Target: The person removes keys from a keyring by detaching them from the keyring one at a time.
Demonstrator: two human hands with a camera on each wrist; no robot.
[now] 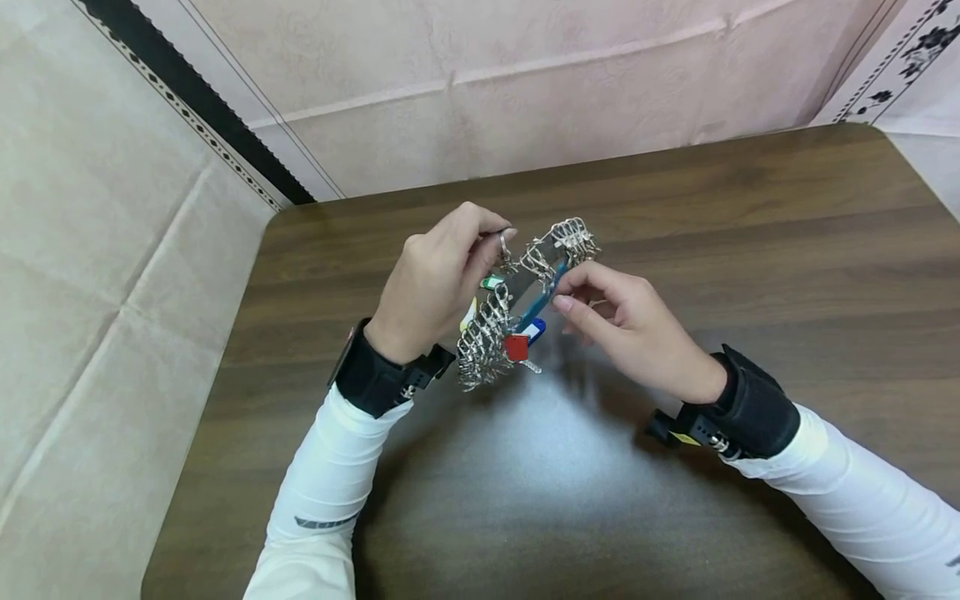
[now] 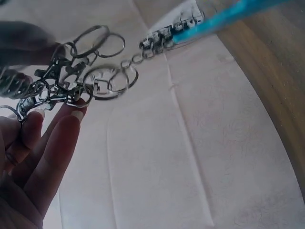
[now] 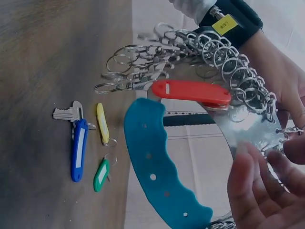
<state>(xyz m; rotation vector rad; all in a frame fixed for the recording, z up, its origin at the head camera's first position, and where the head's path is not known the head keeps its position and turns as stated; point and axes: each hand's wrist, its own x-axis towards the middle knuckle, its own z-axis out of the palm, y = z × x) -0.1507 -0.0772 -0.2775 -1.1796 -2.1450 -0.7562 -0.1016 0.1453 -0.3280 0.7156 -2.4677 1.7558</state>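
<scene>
A metal key holder with a teal grip handle is edged with several snap hooks and split rings. My left hand pinches one of these hooks by its ring above the holder. My right hand has loosely bent fingers, thumb and forefinger tips close beside the teal handle; in the right wrist view its thumb overlaps the metal plate. A red key tag shows in front of the plate. Behind the left fingers, hooks bunch together.
On the wooden table lie a blue key tag with a key, a yellow tag and a green tag. Pale patterned cloth spreads beyond the table's far edge.
</scene>
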